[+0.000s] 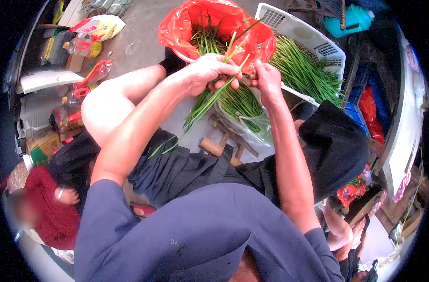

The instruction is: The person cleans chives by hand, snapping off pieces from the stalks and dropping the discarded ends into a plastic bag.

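Observation:
My left hand (213, 74) is closed around a few long, thin green stalks (200, 110), perhaps garlic scapes. Their pale ends point up past my fingers and their green tips hang down. Close beside it, my right hand (267, 80) has its fingers pinched near the pale ends; anything between them is too small to make out. A red plastic bag (174, 33) lines a container beyond my hands, with green and brownish scraps (208, 40) inside. Below my hands, a clear plastic bag (266, 134) holds more stalks (242, 103).
At the right, a white slotted crate (334, 49) holds a large pile of green stalks (303, 68). A wooden stool (212, 146) stands between my knees. Bottles (85, 47) line the left side. A person in a red sleeve (52, 211) is at lower left, another person's legs (339, 230) at lower right.

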Demonstrator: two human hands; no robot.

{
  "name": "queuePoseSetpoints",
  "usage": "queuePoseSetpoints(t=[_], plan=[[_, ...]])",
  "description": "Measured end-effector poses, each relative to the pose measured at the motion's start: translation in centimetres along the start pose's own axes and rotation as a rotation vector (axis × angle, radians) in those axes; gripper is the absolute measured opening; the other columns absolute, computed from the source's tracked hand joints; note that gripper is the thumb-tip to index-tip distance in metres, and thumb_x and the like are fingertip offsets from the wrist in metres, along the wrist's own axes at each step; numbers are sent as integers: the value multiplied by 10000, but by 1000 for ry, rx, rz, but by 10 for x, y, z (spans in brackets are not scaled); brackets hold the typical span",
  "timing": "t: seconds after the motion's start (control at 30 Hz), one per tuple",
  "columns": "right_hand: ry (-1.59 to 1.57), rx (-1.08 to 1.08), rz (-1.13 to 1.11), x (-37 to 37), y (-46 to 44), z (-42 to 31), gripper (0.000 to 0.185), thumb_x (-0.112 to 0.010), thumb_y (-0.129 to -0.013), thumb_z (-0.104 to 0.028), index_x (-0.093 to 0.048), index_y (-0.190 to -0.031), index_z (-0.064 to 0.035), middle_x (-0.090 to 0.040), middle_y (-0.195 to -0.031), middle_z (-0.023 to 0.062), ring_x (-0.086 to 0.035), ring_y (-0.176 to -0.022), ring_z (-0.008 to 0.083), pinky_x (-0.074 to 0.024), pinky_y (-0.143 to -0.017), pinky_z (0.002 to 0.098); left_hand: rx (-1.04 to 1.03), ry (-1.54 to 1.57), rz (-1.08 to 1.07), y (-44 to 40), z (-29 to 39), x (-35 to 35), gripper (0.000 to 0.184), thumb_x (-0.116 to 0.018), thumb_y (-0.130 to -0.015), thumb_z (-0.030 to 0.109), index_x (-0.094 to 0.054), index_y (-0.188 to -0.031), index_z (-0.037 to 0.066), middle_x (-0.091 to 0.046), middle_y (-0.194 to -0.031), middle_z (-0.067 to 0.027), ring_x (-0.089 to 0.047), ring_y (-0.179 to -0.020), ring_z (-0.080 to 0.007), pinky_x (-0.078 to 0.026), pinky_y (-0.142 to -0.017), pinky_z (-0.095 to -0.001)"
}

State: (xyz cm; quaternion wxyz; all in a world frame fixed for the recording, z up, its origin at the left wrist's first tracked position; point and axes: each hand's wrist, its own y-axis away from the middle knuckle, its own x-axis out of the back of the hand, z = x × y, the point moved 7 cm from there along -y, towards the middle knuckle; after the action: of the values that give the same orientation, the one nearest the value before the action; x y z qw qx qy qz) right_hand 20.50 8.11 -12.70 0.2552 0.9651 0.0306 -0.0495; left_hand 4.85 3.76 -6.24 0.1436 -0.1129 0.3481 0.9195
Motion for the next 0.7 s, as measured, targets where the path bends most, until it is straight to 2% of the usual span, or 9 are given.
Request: queuePoseSetpoints(t=[0.1, 0.23, 0.3, 0.33, 0.4, 0.43, 0.5, 0.6, 0.7], plan=[[210, -57, -190, -5, -2, 33, 326, -543, -908, -287, -588, -717, -27, -569, -602, 44, -544, -478, 130, -444, -462, 272, -49, 55, -13, 1, 11, 8, 153, -563, -904, 217, -608, -906, 71, -636, -726, -13, -523, -569, -51, -350, -486, -168], [776, 34, -106, 27, -30, 112, 222, -609, -804, -189, -611, -656, -23, -591, -553, 56, -561, -498, 115, -441, -466, 284, -202, 141, 25, 9, 33, 22, 167, -543, -930, 222, -593, -940, 62, -627, -762, -21, -588, -663, -87, -463, -616, -214], [723, -74, -67, 40, -30, 143, 173, -623, -779, -179, -647, -721, -17, -608, -576, 57, -570, -501, 118, -444, -461, 278, -254, 199, 24, 16, 46, 26, 177, -527, -942, 216, -589, -944, 51, -624, -782, -38, -609, -701, -110, -492, -663, -232], [726, -80, -73, 43, -35, 160, 173, -623, -779, -179, -647, -721, -17, -608, -576, 57, -570, -501, 118, -444, -461, 278, -254, 248, 12, 16, 47, 29, 180, -517, -948, 213, -582, -945, 45, -625, -788, -47, -613, -696, -125, -493, -660, -235], [862, -76, -23, 51, -46, 185, 226, -607, -750, -250, -676, -827, -48, -678, -806, 165, -661, -786, 324, -513, -724, 418, -268, 278, 9, 19, 52, 31, 179, -518, -948, 214, -579, -952, 46, -625, -795, -54, -617, -699, -134, -496, -655, -240], [865, -84, -31, 48, -48, 187, 226, -607, -750, -250, -676, -827, -48, -678, -806, 165, -661, -786, 324, -513, -724, 418, -284, 299, 3, 23, 57, 30, 179, -520, -947, 215, -576, -958, 46, -626, -803, -60, -621, -701, -142, -500, -651, -245], [988, 63, -67, 30, -52, 184, 188, -657, -748, -203, -673, -852, -48, -662, -699, 102, -627, -568, 188, -500, -568, 338, -272, 301, 45, 26, 60, 32, 179, -513, -949, 223, -573, -952, 54, -609, -781, -54, -573, -625, -119, -459, -574, -224], [1010, 150, -108, 5, -53, 186, 212, -671, -740, -228, -673, -878, -68, -677, -779, 135, -662, -676, 226, -514, -661, 374, -244, 319, 106, 30, 61, 35, 184, -510, -945, 236, -559, -948, 59, -560, -724, -22, -399, -508, -61, -314, -479, -188], [1156, 216, -165, -19, -54, 198, 206, -656, -752, -238, -678, -871, -71, -686, -800, 149, -674, -731, 247, -520, -690, 385, -267, 291, 103, 31, 63, 40, 202, -520, -943, 256, -558, -967, 59, -568, -740, -21, -432, -526, -66, -339, -485, -194]])
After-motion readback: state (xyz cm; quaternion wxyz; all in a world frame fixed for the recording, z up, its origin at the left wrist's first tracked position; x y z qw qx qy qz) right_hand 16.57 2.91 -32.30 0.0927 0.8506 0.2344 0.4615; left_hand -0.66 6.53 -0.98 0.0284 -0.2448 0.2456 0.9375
